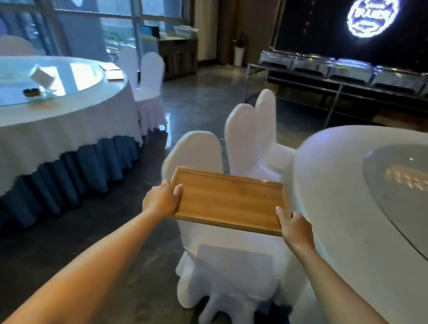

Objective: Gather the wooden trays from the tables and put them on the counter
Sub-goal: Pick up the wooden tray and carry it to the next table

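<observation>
Right now I have the wooden tray [228, 201] carried in both hands, held level in the air above the seat of the nearest white-covered chair [224, 264], just off the edge of the round table [334, 199] on that side. My left hand [161, 200] is closed over the tray's left short edge, thumb lying on the inside of the rim and the other fingers tucked out of sight beneath. My right hand [296, 228] is closed on the near right corner the same way, thumb on top, fingers hidden under the board. I judge a grip at each end is there to keep the flat board from tipping while it travels; nothing sits on it, so it should handle lightly.

Measured from the tray, a second round table [55, 120] with a blue skirt stands well apart to the left and farther away, and on its far side lie two flat pale pieces [112, 71] that may be more trays, though they are too small to tell. Beyond them, farther off again, a dark cabinet [177, 54] stands against the window wall; it could be the counter, but I cannot confirm that. A long buffet stand [346, 83] runs across the room well beyond the tray to the right.
</observation>
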The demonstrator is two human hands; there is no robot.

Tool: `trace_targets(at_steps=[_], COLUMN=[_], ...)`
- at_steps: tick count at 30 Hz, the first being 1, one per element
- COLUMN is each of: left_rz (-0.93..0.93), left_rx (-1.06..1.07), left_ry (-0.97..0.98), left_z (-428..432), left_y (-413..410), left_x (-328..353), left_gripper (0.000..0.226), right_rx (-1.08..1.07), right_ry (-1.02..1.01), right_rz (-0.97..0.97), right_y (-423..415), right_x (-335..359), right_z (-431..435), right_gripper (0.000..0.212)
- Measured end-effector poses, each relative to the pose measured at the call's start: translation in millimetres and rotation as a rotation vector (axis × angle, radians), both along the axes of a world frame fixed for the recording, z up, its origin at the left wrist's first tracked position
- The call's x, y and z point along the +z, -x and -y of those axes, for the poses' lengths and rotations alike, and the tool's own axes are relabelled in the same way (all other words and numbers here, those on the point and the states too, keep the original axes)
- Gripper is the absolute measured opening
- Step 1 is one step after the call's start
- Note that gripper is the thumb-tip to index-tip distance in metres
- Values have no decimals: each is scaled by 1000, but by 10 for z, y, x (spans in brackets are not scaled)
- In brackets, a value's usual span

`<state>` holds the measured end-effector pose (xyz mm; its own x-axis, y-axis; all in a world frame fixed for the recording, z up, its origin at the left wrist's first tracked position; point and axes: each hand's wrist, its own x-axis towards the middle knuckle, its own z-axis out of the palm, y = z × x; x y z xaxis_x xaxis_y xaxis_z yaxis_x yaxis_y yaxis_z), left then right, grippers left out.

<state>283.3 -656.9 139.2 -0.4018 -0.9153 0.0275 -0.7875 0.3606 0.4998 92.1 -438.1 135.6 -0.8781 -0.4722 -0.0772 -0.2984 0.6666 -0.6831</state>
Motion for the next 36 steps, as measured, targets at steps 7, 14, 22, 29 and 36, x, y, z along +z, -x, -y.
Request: trace_targets(at_steps=[7, 14, 22, 29, 36], left_rz=[-42, -36, -30, -37, -75], left_rx=[150, 269, 341, 344, 264], left_ry=[8, 15, 64, 14, -21], left_z=[1329, 2745, 4758, 6335, 8242], left_y=[-613, -787, -569, -351, 54], left_x=[31, -78, 352, 292, 80], left_gripper=[46, 49, 49, 49, 47], right_rx=[164, 309, 371, 360, 292], right_ry=[53, 105, 145, 165, 133], right_rz=[-45, -21, -39, 27, 46], right_y=[-208, -179, 139, 367, 679], right_x=[146, 17, 379, 291, 107], right_z=[1669, 3396, 5629, 7226, 9001], right_gripper=[52, 50, 54, 52, 53])
